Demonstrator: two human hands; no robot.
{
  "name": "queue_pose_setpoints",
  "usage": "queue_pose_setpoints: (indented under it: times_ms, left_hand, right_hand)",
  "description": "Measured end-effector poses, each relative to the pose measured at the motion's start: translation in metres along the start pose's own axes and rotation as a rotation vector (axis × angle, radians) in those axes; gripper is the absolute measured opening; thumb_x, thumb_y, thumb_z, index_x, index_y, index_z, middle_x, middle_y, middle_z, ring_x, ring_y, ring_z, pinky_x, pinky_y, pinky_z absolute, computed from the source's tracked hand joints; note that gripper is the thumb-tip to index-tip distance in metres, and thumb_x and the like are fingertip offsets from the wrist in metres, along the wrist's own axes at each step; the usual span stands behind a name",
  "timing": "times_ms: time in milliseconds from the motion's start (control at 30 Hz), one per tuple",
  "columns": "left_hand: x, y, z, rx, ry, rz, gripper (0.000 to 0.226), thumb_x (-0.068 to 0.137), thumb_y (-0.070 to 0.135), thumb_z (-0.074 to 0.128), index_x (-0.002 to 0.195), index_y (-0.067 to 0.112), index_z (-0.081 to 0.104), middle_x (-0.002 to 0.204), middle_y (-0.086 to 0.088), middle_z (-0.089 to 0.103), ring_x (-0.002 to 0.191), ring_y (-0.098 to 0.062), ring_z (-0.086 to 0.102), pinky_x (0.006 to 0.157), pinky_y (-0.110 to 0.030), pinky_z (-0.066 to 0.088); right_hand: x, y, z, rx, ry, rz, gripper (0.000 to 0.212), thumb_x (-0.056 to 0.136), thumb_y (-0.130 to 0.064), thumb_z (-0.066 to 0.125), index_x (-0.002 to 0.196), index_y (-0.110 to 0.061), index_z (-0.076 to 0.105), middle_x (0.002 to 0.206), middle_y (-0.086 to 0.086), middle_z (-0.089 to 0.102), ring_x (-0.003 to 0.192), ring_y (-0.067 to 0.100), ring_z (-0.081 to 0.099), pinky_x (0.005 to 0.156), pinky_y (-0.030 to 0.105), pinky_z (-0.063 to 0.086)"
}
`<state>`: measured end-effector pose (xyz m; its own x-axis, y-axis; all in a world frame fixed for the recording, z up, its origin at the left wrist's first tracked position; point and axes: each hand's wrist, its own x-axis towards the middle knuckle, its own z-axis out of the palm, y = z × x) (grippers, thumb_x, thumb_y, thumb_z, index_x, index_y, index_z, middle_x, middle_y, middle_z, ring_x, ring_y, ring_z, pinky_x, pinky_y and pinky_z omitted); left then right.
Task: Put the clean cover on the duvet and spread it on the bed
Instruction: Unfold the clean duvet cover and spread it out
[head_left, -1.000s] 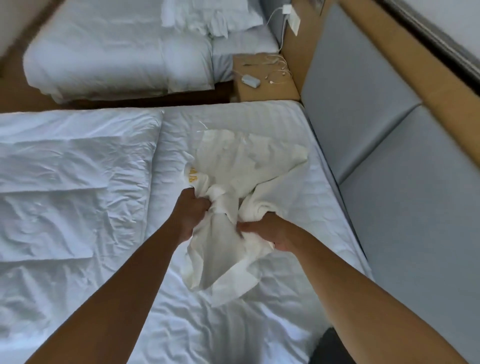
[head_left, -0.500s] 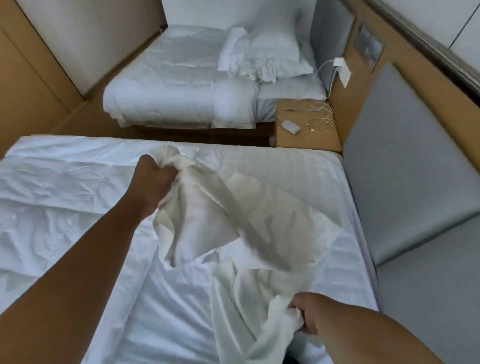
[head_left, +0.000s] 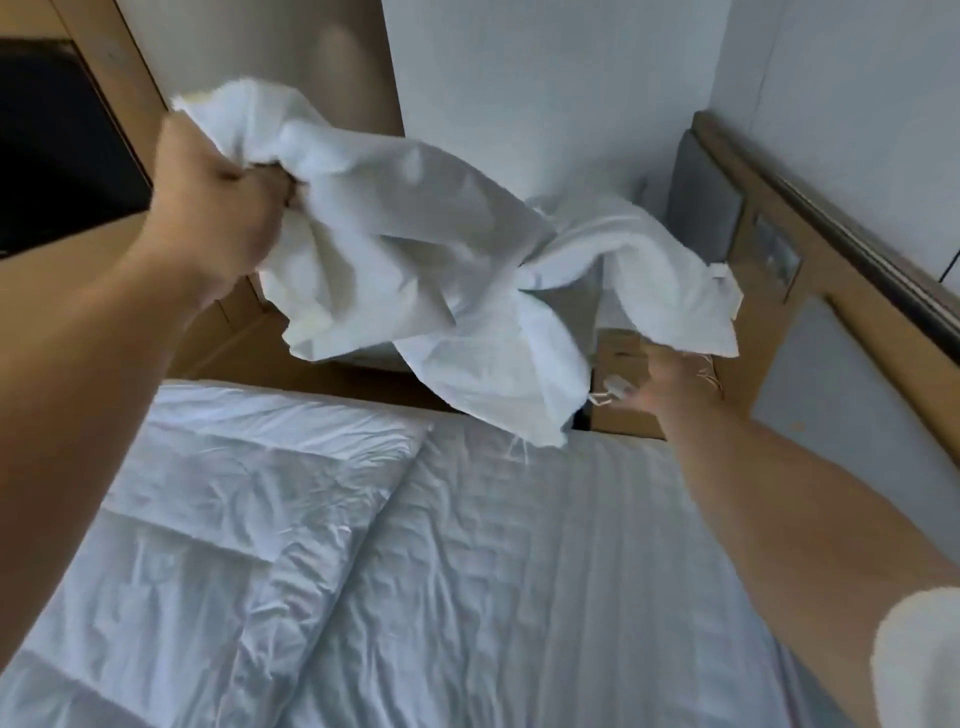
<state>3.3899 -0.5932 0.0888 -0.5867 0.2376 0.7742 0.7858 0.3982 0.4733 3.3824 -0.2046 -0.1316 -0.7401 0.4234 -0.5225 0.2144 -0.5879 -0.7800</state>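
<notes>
The left hand (head_left: 218, 208) is clenched on a bunched corner of the white cover (head_left: 415, 270), holding it up in the air over the far edge of the bed (head_left: 545, 571). The right hand (head_left: 662, 387) reaches just under the cover's hanging edge, too blurred to tell its grip. The duvet (head_left: 208, 519) lies rumpled along the bed's left side.

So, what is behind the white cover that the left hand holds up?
Part of a wooden nightstand with a small white device shows below the cover. Whatever else stands behind it is covered.
</notes>
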Motion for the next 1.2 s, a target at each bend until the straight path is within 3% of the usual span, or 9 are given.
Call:
queue_pose_setpoints:
  times_ms: [100, 200, 300, 367, 533, 633, 800, 1000, 1200]
  left_hand:
    - [-0.033, 0.023, 0.031, 0.025, -0.211, 0.001, 0.037, 0.080, -0.003, 0.045, 0.102, 0.013, 0.070, 0.100, 0.009, 0.073, 0.097, -0.009, 0.068, 0.084, -0.023, 0.055]
    - [-0.102, 0.021, 0.069, -0.102, -0.371, -0.113, 0.022, 0.084, -0.012, 0.053, 0.097, -0.002, 0.068, 0.090, -0.005, 0.071, 0.087, -0.010, 0.068, 0.076, -0.023, 0.052]
    - [-0.210, 0.029, 0.089, -0.230, -0.518, -0.258, 0.032, 0.083, -0.018, 0.058, 0.098, 0.007, 0.072, 0.084, 0.030, 0.066, 0.085, 0.016, 0.062, 0.074, -0.007, 0.045]
    - [-0.272, 0.034, 0.089, -0.281, -0.624, -0.245, 0.028, 0.084, -0.011, 0.057, 0.097, 0.009, 0.072, 0.083, 0.037, 0.064, 0.087, 0.020, 0.060, 0.075, -0.005, 0.045]
    - [-0.362, 0.015, 0.068, -0.255, -0.855, -0.304, 0.019, 0.081, -0.003, 0.048, 0.077, 0.012, 0.060, 0.080, 0.001, 0.067, 0.081, -0.017, 0.065, 0.071, -0.028, 0.049]
    - [-0.423, 0.002, 0.054, -0.190, -0.959, -0.486, 0.019, 0.085, -0.005, 0.050, 0.096, 0.003, 0.064, 0.096, -0.004, 0.067, 0.095, -0.020, 0.064, 0.078, -0.026, 0.046]
    - [-0.487, 0.010, 0.032, -0.365, -0.880, -0.851, 0.019, 0.084, -0.002, 0.051, 0.075, 0.012, 0.061, 0.073, 0.001, 0.063, 0.073, -0.015, 0.062, 0.057, -0.011, 0.045]
    - [-0.511, 0.003, 0.016, -0.871, -0.651, -1.381, 0.040, 0.096, 0.053, 0.061, 0.108, 0.017, 0.075, 0.100, -0.005, 0.078, 0.094, -0.020, 0.075, 0.082, -0.036, 0.060]
    - [-0.491, -0.037, -0.022, -0.639, -0.368, -1.422, 0.025, 0.092, 0.015, 0.069, 0.067, 0.015, 0.068, 0.050, 0.000, 0.054, 0.039, -0.013, 0.051, 0.038, -0.019, 0.039]
  right_hand:
    - [-0.008, 0.066, -0.020, 0.174, -0.259, 0.183, 0.096, 0.081, -0.070, 0.064, 0.153, -0.012, 0.037, 0.149, 0.017, 0.046, 0.131, 0.040, 0.050, 0.099, 0.068, 0.043]
    - [-0.036, 0.105, -0.015, 0.124, -0.474, 0.193, 0.118, 0.055, -0.083, 0.075, 0.141, -0.007, 0.049, 0.137, 0.020, 0.059, 0.114, 0.043, 0.063, 0.088, 0.062, 0.051]
    - [-0.080, 0.157, -0.008, -0.081, -0.412, 0.201, 0.064, 0.085, -0.058, 0.071, 0.125, -0.007, 0.064, 0.115, 0.012, 0.068, 0.093, 0.028, 0.062, 0.090, 0.047, 0.051]
    - [-0.105, 0.198, -0.019, -0.241, -0.269, 0.192, 0.047, 0.093, -0.034, 0.065, 0.131, -0.006, 0.058, 0.124, 0.014, 0.065, 0.105, 0.028, 0.062, 0.102, 0.046, 0.046]
    - [-0.203, 0.262, -0.042, -0.428, -0.198, 0.395, 0.090, 0.051, -0.069, 0.086, 0.115, -0.008, 0.067, 0.109, 0.017, 0.074, 0.106, 0.035, 0.068, 0.077, 0.049, 0.057]
    - [-0.249, 0.300, -0.029, -0.733, -0.095, 0.357, 0.045, 0.077, -0.032, 0.081, 0.111, -0.005, 0.069, 0.102, 0.018, 0.074, 0.093, 0.035, 0.073, 0.076, 0.055, 0.060]
    - [-0.290, 0.375, -0.012, -0.839, 0.066, 0.532, 0.025, 0.089, -0.016, 0.067, 0.105, 0.003, 0.068, 0.103, 0.019, 0.071, 0.091, 0.036, 0.070, 0.069, 0.049, 0.061]
    - [-0.289, 0.395, -0.027, -0.908, 0.276, 0.117, 0.019, 0.099, -0.017, 0.047, 0.081, -0.012, 0.051, 0.079, 0.005, 0.052, 0.064, 0.018, 0.051, 0.062, 0.027, 0.047]
    - [-0.317, 0.327, -0.131, -0.803, 0.559, -0.181, 0.045, 0.100, -0.032, 0.053, 0.120, 0.007, 0.060, 0.117, 0.024, 0.064, 0.095, 0.034, 0.062, 0.076, 0.033, 0.044]
